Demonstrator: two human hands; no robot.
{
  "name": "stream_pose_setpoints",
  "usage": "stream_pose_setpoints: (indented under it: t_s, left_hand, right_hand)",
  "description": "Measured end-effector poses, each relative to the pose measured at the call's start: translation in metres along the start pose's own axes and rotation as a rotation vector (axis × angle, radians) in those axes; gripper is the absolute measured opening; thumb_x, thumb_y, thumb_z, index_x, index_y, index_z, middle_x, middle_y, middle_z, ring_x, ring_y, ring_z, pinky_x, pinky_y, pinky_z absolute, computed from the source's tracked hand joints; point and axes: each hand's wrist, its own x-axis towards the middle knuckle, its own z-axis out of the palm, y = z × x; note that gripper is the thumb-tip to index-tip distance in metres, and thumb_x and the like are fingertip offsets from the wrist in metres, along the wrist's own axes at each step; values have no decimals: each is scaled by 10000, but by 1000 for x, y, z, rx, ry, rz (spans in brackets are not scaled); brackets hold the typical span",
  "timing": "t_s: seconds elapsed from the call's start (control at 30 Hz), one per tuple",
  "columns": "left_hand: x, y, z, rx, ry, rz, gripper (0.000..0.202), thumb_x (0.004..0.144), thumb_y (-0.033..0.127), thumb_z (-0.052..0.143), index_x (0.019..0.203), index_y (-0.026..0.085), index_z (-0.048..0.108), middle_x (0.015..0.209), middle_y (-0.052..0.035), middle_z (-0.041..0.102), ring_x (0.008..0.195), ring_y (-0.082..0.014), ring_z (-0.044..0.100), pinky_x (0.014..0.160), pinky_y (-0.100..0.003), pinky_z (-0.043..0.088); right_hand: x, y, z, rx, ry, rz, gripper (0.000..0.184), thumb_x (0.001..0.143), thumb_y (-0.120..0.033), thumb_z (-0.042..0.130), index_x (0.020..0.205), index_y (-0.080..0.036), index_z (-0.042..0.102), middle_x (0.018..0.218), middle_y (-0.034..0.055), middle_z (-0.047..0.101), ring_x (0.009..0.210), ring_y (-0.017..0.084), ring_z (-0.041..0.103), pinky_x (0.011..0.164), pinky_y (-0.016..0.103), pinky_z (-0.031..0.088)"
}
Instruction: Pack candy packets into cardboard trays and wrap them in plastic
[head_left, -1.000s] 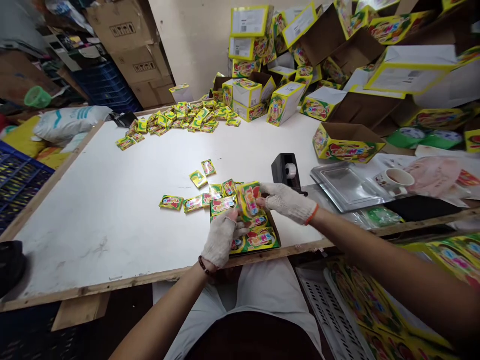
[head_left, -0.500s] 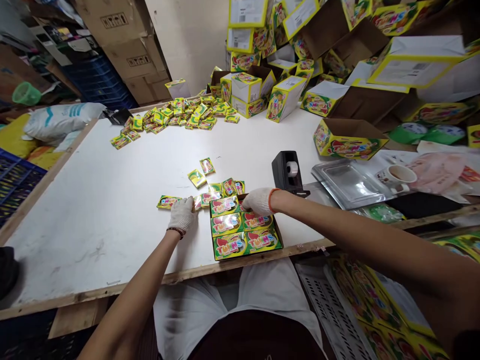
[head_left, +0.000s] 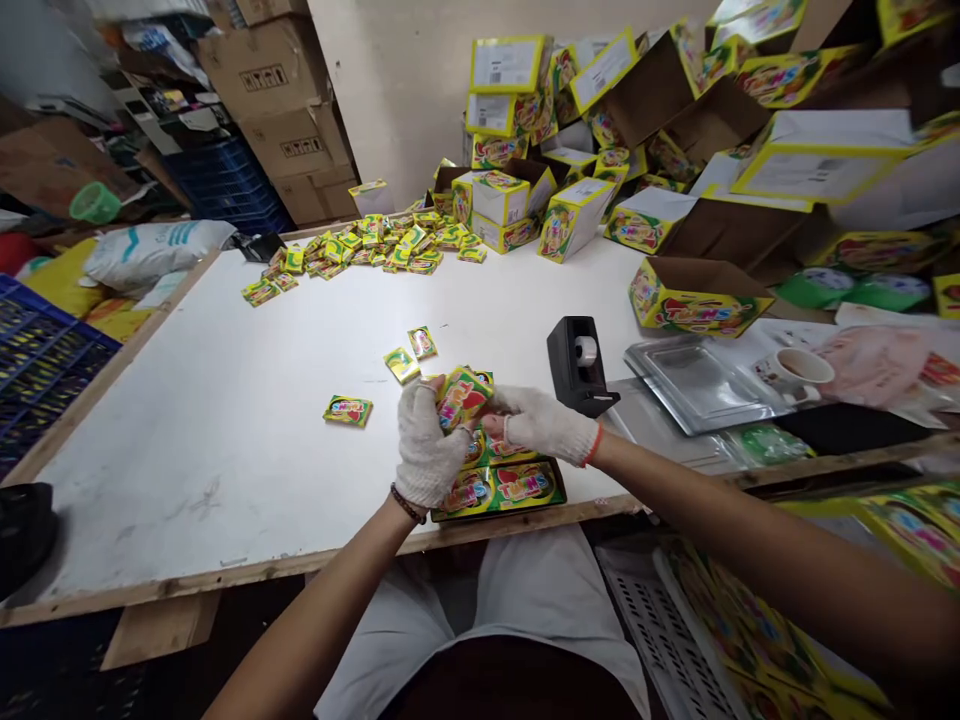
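My left hand (head_left: 431, 445), in a white glove with bare fingertips, is closed around a small candy packet (head_left: 463, 397) marked "TWINS", tilted above the display box. From the other side, my right hand (head_left: 547, 425), gloved too, pinches at the packet's right edge. Beneath both hands lies the open display box (head_left: 564, 490), with rows of packets (head_left: 525, 483) in it; its upper rows are largely covered by my hands. One loose packet (head_left: 348, 410) lies left of the box. Two more small packs, a yellow one (head_left: 401, 365) and a green one (head_left: 422, 342), lie beyond my left hand.
A black tape dispenser (head_left: 581, 365) stands right of the box. Across the table's far side spreads a heap of packets (head_left: 375, 243), beside piled cartons (head_left: 574, 215). Clear plastic trays (head_left: 697, 385) and a cup (head_left: 795, 370) sit at the right.
My left hand has moved right from the table to above the box, with a packet now in it. My right hand has lifted out of the box to meet it.
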Motion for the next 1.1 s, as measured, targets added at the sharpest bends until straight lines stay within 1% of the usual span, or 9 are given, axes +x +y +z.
stream_pose_setpoints:
  t_s: [0.07,0.2,0.3,0.37,0.47,0.6,0.77,0.9,1.1]
  left_hand:
    - [6,16,8,-214,-75,-121,496,761,271,713,1221,193,545,1131,-97,605,1079,-261,602,954,-435,509]
    - [24,24,15,-694,-252,-447,325,833,320,649,1113,182,562,968,-60,677,870,-186,661,760,-320,542]
    - [27,21,14,-568,-223,-521,220,840,322,640,994,179,575,858,-30,669,776,-168,639,687,-293,513]
    - [19,21,14,-271,-259,-416,147,889,326,581,834,189,581,769,-21,638,746,-173,613,692,-308,491]
    - [-1,30,22,146,-483,-66,284,943,301,507,685,197,562,774,-49,639,801,-200,608,777,-350,476]
    - [-16,47,47,358,-774,266,159,920,277,550,988,171,647,1059,-106,661,1010,-259,606,942,-417,465]
    - [-17,47,62,367,-880,269,239,918,353,565,1056,173,639,1216,-121,588,1019,-273,604,874,-426,506]
    - [-26,43,57,358,-841,290,243,897,340,598,1084,189,632,1351,-133,505,1116,-289,559,934,-445,492]
    - [-35,48,53,350,-875,320,251,898,323,596,1096,172,631,1250,-126,561,1155,-297,511,975,-453,479]
  right_hand:
    - [-1,-7,-7,166,59,3,256,891,-237,503,1100,-145,617,845,14,664,679,127,581,636,236,489]
    - [4,-10,-28,164,226,-59,155,844,-206,543,979,-163,606,817,-3,649,700,123,560,638,216,465]
    - [11,-2,-37,45,253,-3,143,867,-206,527,975,-159,608,837,14,668,746,139,584,665,222,470]
    - [16,6,-41,-128,249,24,183,867,-174,529,1021,-154,626,902,34,693,815,151,611,721,225,473]
    - [27,14,-45,-434,149,10,289,863,-148,552,1136,-170,648,1021,53,721,906,165,638,785,225,460]
    - [44,13,-45,-753,-70,40,351,891,-182,558,1226,-220,655,1127,62,732,984,192,663,781,230,443]
    - [52,8,-44,-913,-178,35,399,904,-229,558,1294,-264,633,1208,56,720,1025,218,673,766,246,433]
    - [47,8,-48,-902,-105,59,424,927,-226,525,1342,-257,601,1228,73,714,1049,217,673,771,241,437]
    - [48,-1,-44,-1016,-211,51,444,948,-234,500,1382,-282,578,1283,100,689,1100,257,668,796,285,457]
